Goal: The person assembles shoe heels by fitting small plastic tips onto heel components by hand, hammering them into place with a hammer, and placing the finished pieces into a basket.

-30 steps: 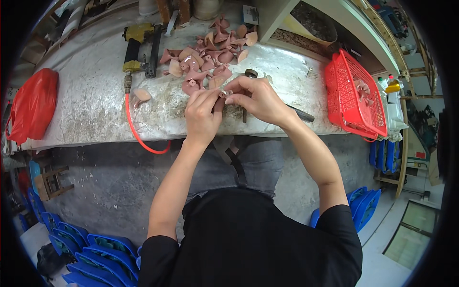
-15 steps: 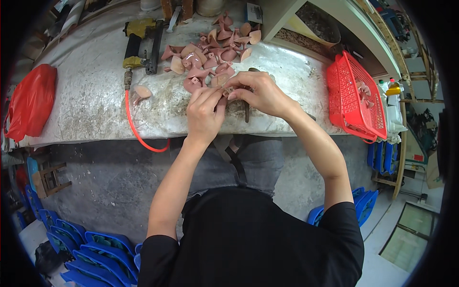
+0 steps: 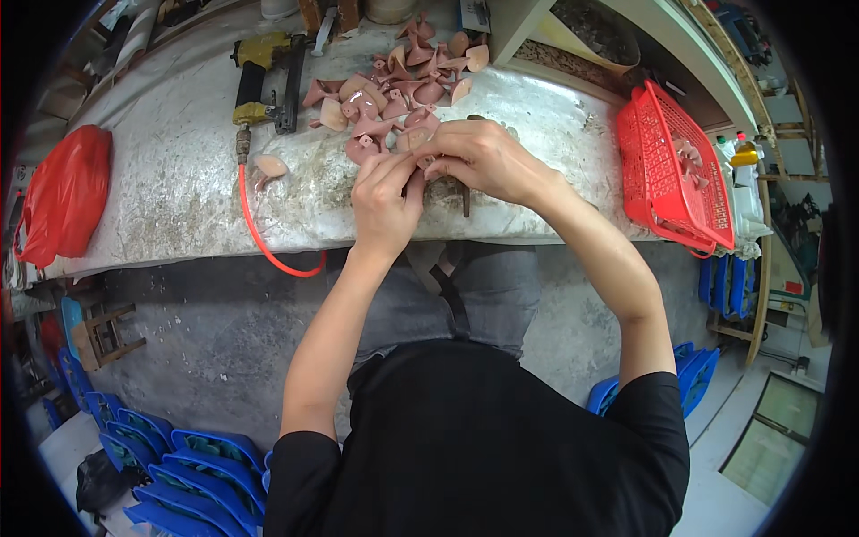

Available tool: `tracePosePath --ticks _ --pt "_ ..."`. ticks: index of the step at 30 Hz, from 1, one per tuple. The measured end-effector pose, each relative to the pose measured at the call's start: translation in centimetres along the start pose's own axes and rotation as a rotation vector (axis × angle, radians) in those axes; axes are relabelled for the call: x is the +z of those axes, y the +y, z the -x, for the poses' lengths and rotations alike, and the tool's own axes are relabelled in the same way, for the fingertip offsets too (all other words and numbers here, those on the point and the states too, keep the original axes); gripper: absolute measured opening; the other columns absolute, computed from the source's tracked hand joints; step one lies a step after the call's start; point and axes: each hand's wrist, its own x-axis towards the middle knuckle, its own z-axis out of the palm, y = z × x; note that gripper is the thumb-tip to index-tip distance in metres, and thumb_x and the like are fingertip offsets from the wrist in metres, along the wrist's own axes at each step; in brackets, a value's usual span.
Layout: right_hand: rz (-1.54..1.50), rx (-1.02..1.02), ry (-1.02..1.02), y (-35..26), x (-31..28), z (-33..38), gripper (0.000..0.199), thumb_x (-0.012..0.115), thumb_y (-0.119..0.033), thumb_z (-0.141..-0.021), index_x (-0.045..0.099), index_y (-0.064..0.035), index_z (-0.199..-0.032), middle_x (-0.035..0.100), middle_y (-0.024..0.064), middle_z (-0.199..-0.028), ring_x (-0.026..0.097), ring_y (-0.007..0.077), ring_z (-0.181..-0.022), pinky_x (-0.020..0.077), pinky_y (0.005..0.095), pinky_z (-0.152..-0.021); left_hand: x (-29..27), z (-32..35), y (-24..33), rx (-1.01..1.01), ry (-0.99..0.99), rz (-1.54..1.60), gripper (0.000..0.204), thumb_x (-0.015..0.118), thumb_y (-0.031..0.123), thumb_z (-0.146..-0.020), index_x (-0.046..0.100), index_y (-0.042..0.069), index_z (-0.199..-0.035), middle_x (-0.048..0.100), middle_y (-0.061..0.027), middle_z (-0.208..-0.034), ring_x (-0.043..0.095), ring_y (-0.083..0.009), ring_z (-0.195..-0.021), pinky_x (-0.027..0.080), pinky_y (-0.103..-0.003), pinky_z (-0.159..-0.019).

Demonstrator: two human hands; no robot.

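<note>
Close together over the near part of the worktable (image 3: 170,210), my left hand (image 3: 385,199) and my right hand (image 3: 485,159) pinch a small pinkish piece (image 3: 425,164) between their fingertips. Fingers cover most of it. Just beyond lies a heap of pink, curved, leather-like pieces (image 3: 394,94), some with pale oval faces. Under my right hand, part of a dark rod-shaped tool (image 3: 465,201) shows; the rest is hidden. One loose pink piece with a pale oval face (image 3: 270,166) rests left of my hands.
A yellow and black air nail gun (image 3: 252,80) lies at the back left, its red hose (image 3: 250,219) curling over the front edge. A red plastic bag (image 3: 70,192) sits far left. At right stands a red basket (image 3: 640,161) holding pink pieces. Blue trays (image 3: 201,474) are stacked below left.
Both hands stay together at the small piece, with a slight shift of the fingers. The whole view has moved a little; the things on the table lie as before.
</note>
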Motion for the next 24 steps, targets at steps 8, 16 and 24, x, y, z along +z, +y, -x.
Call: tracePosePath --ticks 8,16,24 --pt "0.14 -0.087 0.166 -0.1 1.0 1.7 0.016 0.083 -0.02 -0.087 0.077 -0.0073 -0.096 0.075 0.0077 -0.093 0.073 0.0304 -0.086 0.0594 0.0433 -0.074 -0.3 0.0 -0.1 -0.005 -0.004 0.014 0.027 0.081 -0.002 -0.082 0.079 -0.002 -0.109 0.079 -0.0163 -0.104 0.073 -0.0325 -0.097 0.058 -0.042 -0.085" --pt "0.117 -0.047 0.115 -1.4 -0.7 3.1 0.027 0.088 -0.017 -0.086 0.081 -0.0052 -0.109 0.076 0.0112 -0.106 0.074 0.0304 -0.094 0.0604 0.0404 -0.078 1.0 0.1 0.9 -0.098 0.068 0.271 0.028 0.085 -0.002 -0.084 0.079 -0.004 -0.111 0.08 -0.017 -0.101 0.076 -0.0287 -0.092 0.06 -0.038 -0.082" --pt "0.18 0.498 0.019 0.2 -4.7 13.5 0.042 0.088 -0.02 -0.085 0.075 0.0007 -0.119 0.068 0.0166 -0.105 0.069 0.0339 -0.096 0.0553 0.043 -0.085 0.5 0.8 0.1 -0.03 0.176 0.18 0.025 0.087 0.002 -0.086 0.081 -0.002 -0.11 0.079 -0.0137 -0.091 0.071 -0.0186 -0.075 0.056 -0.032 -0.069"
